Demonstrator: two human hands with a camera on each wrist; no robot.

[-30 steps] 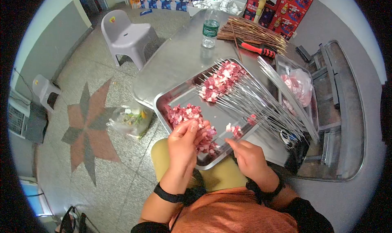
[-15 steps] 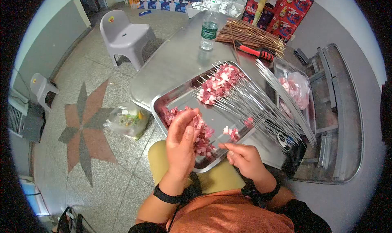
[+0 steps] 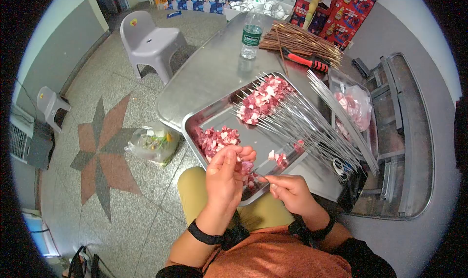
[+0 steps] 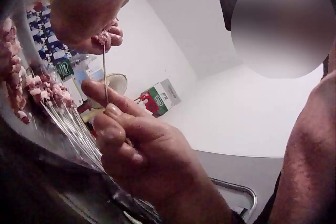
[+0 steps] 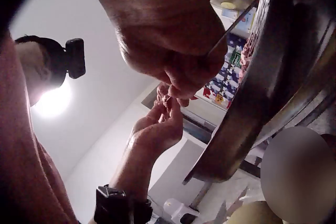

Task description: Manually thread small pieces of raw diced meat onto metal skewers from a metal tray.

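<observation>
In the head view the left hand [image 3: 224, 179] is over the near-left part of the metal tray [image 3: 191, 140], beside a pile of meat cubes [image 3: 217, 139]. Its fingers pinch a small meat piece [image 4: 103, 38], seen in the left wrist view. The right hand [image 3: 291, 194], at the tray's near edge, grips a thin metal skewer [image 4: 105, 71] whose tip meets that piece. In the right wrist view, the skewer [image 5: 244, 14] extends out behind the right hand [image 5: 173, 50]. Loaded skewers [image 3: 263, 100] lie across the tray's far side, and a few loose cubes [image 3: 278, 158] lie nearer.
Bare skewers [image 3: 341, 117] lie right of the tray, by bagged meat [image 3: 356, 107]. Behind stand a water bottle [image 3: 251, 36], brown sticks [image 3: 302, 41] and a red-black handled tool [image 3: 304, 60]. On the floor are a plastic bag [image 3: 155, 145] and a grey chair [image 3: 151, 41].
The left hand dipped over the meat pile, then came back nearer the body with its fingers together. The right hand shifted slightly left and closer to the body, still gripping the skewer.
</observation>
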